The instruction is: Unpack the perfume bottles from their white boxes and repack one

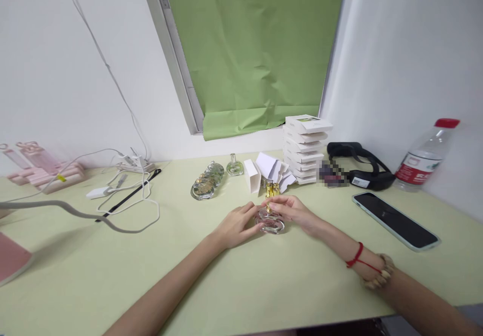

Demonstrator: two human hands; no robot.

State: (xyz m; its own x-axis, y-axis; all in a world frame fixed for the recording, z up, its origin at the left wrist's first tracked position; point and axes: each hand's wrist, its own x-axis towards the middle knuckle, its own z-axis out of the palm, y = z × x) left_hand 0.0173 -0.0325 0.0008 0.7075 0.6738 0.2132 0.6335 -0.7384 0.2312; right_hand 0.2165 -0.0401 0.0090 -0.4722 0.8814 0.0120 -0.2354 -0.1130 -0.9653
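Note:
A clear glass perfume bottle with a gold neck stands on the table in front of me. My left hand holds its left side between thumb and fingers. From the right, the fingers of my right hand are closed around the bottle's gold top; whether that is a cap or a spray head I cannot tell. Just behind, shiny gold tops poke up, with what lies under them partly hidden. A white open box and folded white papers are beyond the hands.
Several glass bottles are lined up left of centre, near a greenish bottle. White boxes are stacked at the back. On the right are a black headset, a phone and a water bottle. Cables lie left.

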